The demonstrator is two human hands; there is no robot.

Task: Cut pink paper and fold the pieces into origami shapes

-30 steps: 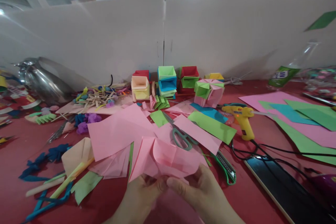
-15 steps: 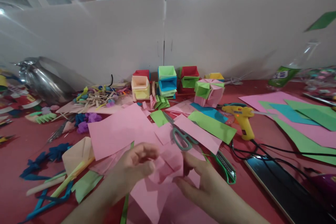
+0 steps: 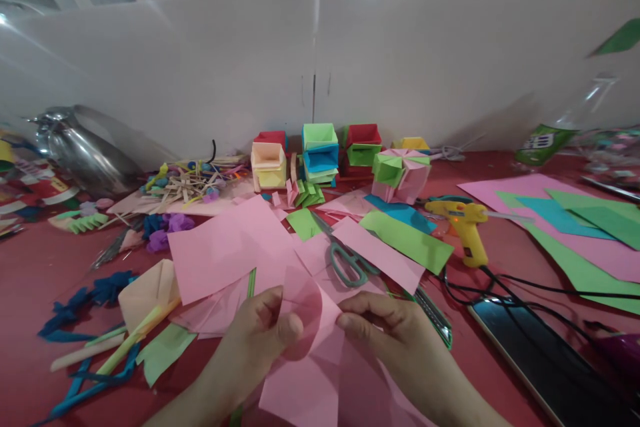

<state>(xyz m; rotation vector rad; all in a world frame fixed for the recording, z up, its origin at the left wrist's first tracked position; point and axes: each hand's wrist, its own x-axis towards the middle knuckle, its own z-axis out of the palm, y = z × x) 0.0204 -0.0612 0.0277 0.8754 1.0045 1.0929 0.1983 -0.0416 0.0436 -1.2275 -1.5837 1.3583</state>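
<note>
A curved piece of pink paper (image 3: 307, 320) is held up between my two hands at the lower middle. My left hand (image 3: 255, 340) grips its left side, thumb in front. On the right edge, the thumb and forefinger of my right hand (image 3: 393, 333) pinch the paper. Below it, more pink paper (image 3: 305, 390) lies on the red table. Just beyond my hands are grey-green scissors (image 3: 347, 263), a pink strip (image 3: 377, 250) and a green strip (image 3: 407, 240).
Folded paper boxes (image 3: 320, 153) stand at the back. A yellow glue gun (image 3: 467, 230), a phone (image 3: 545, 360) and black cables are on the right. Blue flowers and rolled paper (image 3: 135, 340) lie left, with a metal jug (image 3: 95, 153) behind.
The pink paper, folded or bunched between my hands before, now stands more opened out and upright. My right fingers have closed on its edge, and both hands have shifted slightly.
</note>
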